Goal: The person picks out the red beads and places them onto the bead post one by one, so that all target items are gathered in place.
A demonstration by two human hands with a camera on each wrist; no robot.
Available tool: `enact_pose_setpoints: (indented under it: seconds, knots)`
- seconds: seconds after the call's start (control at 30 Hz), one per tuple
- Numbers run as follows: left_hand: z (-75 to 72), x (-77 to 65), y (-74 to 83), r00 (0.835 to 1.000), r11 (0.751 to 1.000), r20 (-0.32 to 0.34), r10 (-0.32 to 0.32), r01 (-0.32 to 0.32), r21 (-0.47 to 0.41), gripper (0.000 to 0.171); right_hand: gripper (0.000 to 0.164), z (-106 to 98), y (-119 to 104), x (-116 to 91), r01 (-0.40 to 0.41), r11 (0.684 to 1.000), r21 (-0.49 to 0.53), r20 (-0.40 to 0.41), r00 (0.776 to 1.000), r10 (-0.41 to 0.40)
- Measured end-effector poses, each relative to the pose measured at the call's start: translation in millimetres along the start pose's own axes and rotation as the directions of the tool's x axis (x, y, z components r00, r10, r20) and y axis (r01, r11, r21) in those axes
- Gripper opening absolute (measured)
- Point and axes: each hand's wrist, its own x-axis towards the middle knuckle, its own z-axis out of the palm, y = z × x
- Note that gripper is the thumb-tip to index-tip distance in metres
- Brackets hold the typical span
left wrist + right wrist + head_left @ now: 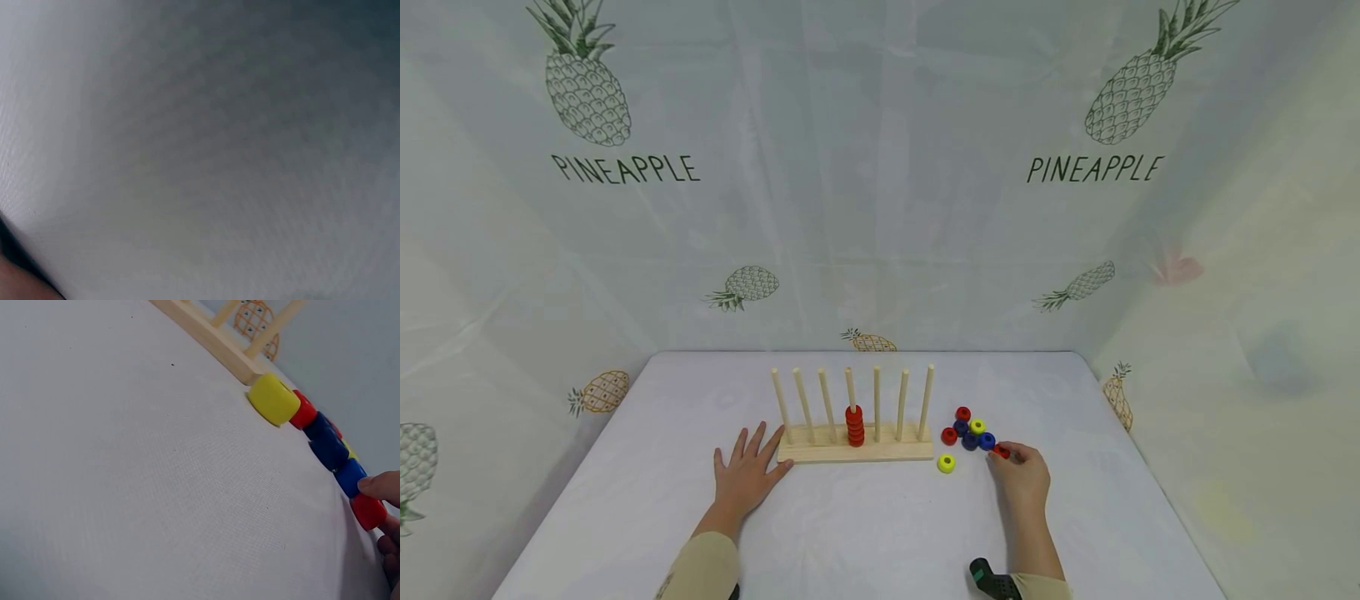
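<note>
A wooden peg stand [812, 453] with several upright pegs stands at the table's middle. On its middle peg sits a stack of red beads [855, 427]. My left hand [747, 479] rests on the table with fingers spread, at the stand's left end. At the right end of a group of loose beads, my right hand [1024, 479] pinches a red bead [369, 511] between thumb and fingers. A blue bead [351, 477] lies right against it. The left wrist view shows mostly blurred white cloth, with a bit of skin at the lower left corner.
Right of the stand lie dark blue beads [970, 442], red beads [949, 436] and a yellow bead [977, 426]. Another yellow bead [946, 463] sits nearer the front. The white table [880, 533] backs onto a pineapple-print curtain [880, 208].
</note>
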Motion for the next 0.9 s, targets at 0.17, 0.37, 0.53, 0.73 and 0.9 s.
enact_pose_setpoints:
  seconds: [0.17, 0.37, 0.53, 0.73, 0.9]
  knots:
    - [-1.8, -0.2, 1.6, 1.0, 1.0, 0.008, -0.004, 0.004, -0.007, 0.075, 0.027, 0.8, -0.8, -0.3, 0.002, 1.0, -0.007, -0.012, 1.0, -0.002]
    - [-4.5, 0.3, 2.9, 0.999, 1.0, 0.035, -0.016, 0.016, -0.002, 0.076, 0.024, 1.3, -1.2, -1.0, 0.024, 1.0, -0.018, -0.033, 0.999, -0.024]
    - [-4.5, 0.6, 4.0, 0.999, 1.0, 0.037, -0.02, 0.02, -0.001, 0.075, 0.024, 0.7, -1.6, -0.7, 0.019, 1.0, -0.013, -0.027, 0.999, -0.019]
    - [-4.2, 0.5, 4.0, 0.999, 1.0, 0.032, -0.021, 0.021, -0.005, 0.076, 0.025, 0.6, -2.0, -1.0, 0.019, 1.0, -0.015, -0.023, 1.0, -0.02]
    - [-3.6, 1.0, 3.4, 0.999, 1.0, 0.037, -0.026, 0.025, 0.005, 0.076, 0.023, 0.6, -1.5, -1.4, 0.027, 0.999, -0.018, -0.033, 0.999, -0.028]
